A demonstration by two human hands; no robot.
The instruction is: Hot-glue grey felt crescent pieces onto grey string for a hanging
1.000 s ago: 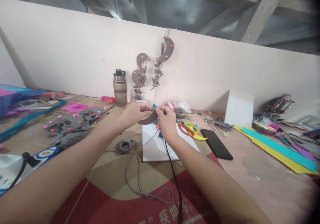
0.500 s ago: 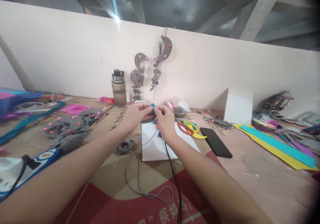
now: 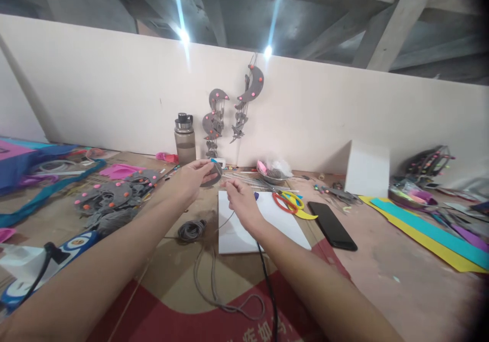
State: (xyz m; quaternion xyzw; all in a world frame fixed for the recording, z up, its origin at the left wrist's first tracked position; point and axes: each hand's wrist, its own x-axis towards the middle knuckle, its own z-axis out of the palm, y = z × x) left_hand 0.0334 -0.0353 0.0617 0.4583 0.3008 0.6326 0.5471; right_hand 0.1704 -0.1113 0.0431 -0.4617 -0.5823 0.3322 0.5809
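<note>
My left hand holds a dark grey felt piece with a small blue bit at its top edge, pinched between thumb and fingers. Just to the right, my right hand has its fingertips pressed together above the white paper; what they hold, if anything, is too small to make out. A thin grey cord runs below the right hand. On the cardboard lies a coil of grey cord, with a loose loop nearer to me.
Scissors and a black phone lie right of the paper. Behind stand a bottle and a bowl. Grey felt pieces lie at left; crescent hangings hang on the white wall. A black cable crosses the front.
My hands were together at the felt piece and are now apart. The left hand has moved left with the felt; the right hand has come off it and is lower.
</note>
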